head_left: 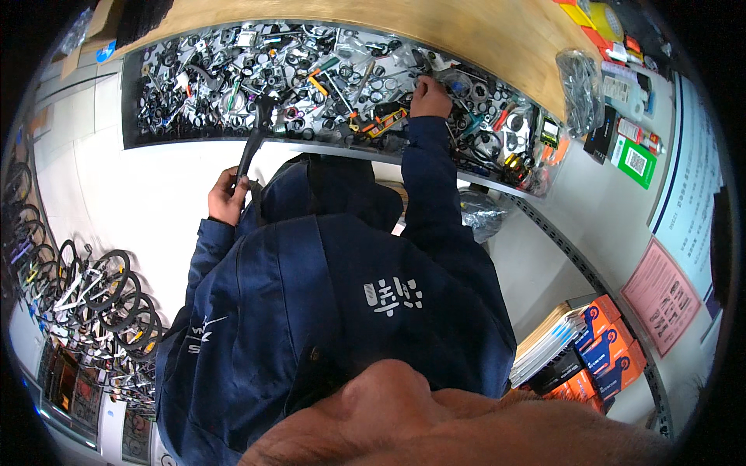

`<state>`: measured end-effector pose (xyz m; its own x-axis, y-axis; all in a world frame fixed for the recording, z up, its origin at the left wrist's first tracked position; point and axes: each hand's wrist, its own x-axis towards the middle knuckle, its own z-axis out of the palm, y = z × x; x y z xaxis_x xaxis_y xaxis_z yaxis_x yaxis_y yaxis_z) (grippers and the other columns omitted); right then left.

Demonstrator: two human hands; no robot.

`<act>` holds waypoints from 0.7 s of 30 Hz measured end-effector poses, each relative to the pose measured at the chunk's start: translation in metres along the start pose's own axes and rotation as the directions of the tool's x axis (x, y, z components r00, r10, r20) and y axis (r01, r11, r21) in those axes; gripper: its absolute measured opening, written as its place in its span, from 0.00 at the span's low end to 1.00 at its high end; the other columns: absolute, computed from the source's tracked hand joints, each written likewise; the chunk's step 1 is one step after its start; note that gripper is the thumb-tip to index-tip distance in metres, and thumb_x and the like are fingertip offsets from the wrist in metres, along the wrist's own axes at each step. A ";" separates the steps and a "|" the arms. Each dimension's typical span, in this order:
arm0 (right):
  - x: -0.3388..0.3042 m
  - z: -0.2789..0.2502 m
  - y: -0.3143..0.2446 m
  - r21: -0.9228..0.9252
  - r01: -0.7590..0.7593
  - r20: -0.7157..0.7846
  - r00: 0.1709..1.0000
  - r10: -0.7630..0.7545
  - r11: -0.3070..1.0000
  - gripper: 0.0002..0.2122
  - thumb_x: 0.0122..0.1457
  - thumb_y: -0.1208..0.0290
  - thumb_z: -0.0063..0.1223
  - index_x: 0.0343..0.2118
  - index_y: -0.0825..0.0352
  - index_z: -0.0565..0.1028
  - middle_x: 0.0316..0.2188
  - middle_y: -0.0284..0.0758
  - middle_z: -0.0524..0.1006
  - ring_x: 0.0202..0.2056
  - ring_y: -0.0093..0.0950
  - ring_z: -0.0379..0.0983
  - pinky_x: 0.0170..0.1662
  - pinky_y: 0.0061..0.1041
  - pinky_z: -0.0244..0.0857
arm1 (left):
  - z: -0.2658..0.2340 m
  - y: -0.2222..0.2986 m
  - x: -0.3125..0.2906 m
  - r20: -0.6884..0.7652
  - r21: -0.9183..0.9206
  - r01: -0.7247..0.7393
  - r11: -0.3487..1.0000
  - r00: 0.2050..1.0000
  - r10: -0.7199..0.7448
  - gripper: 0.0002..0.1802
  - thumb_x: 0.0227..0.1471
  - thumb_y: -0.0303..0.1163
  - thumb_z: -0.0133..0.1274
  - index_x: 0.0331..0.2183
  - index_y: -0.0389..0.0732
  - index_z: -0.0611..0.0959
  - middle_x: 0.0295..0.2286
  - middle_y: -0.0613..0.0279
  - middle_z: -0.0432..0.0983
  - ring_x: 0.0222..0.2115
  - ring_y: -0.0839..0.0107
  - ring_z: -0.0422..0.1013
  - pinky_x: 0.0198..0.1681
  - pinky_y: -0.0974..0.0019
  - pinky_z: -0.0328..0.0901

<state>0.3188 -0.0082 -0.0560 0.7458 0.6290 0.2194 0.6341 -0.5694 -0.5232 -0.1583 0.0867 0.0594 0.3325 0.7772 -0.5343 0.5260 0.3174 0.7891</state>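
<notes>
My left hand [227, 198] is closed around the lower end of a black seatpost [252, 147], which tilts up over the near edge of a long drawer. Its wider clamp end overlaps the drawer's contents. The drawer [198, 144] is full of small metal and black bike parts, rings, bolts and hand tools. My right hand [430, 97] reaches into the right half, fingers curled down among the parts; whatever they grip is hidden. Near it lie a yellow-and-black utility knife [386, 123] and an orange-handled tool [317, 84].
A wooden countertop [482, 31] runs beyond the drawer. On it, a clear plastic bag [579, 93] lies near the right end, beside a green card [633, 161]. Several bicycles [109, 287] stand at the left. Orange boxes [610, 349] and stacked papers [548, 342] sit lower right.
</notes>
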 end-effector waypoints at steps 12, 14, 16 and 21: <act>-0.001 0.057 -0.069 0.170 0.152 0.228 0.955 -0.189 0.974 0.05 0.55 0.70 0.60 0.35 0.60 0.81 0.28 0.42 0.81 0.32 0.47 0.78 0.36 0.42 0.73 | -0.009 0.007 -0.023 -0.046 0.006 0.056 0.998 0.997 -0.056 0.17 0.62 0.29 0.57 0.51 0.32 0.78 0.33 0.62 0.80 0.32 0.77 0.73 0.40 0.72 0.69; 0.004 0.047 -0.053 0.062 0.207 0.322 0.922 -0.216 0.976 0.05 0.54 0.69 0.62 0.33 0.60 0.81 0.27 0.41 0.81 0.31 0.46 0.78 0.35 0.41 0.73 | -0.013 0.005 -0.029 -0.054 -0.006 0.062 0.998 0.997 -0.062 0.18 0.62 0.29 0.57 0.51 0.32 0.78 0.34 0.62 0.80 0.33 0.76 0.73 0.41 0.71 0.69; 0.009 0.030 -0.040 -0.075 0.278 0.405 0.886 -0.225 0.958 0.06 0.53 0.68 0.63 0.32 0.60 0.80 0.26 0.39 0.81 0.30 0.45 0.79 0.34 0.41 0.73 | -0.014 0.000 -0.035 -0.061 -0.041 0.124 0.991 0.990 -0.126 0.18 0.62 0.29 0.58 0.51 0.32 0.78 0.35 0.61 0.80 0.33 0.76 0.73 0.41 0.71 0.70; 0.026 0.004 -0.052 0.070 0.202 0.352 0.911 -0.214 0.977 0.05 0.54 0.69 0.62 0.33 0.59 0.80 0.28 0.40 0.82 0.30 0.43 0.80 0.35 0.41 0.74 | -0.010 -0.017 -0.037 -0.091 -0.075 0.081 0.994 0.992 -0.088 0.19 0.62 0.29 0.58 0.51 0.31 0.78 0.37 0.60 0.80 0.35 0.76 0.74 0.42 0.71 0.70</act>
<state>0.3047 0.0393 -0.0263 0.4721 0.8813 0.0215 0.7559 -0.3922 -0.5242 -0.1878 0.0579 0.0690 0.2126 0.7923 -0.5719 0.4912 0.4193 0.7635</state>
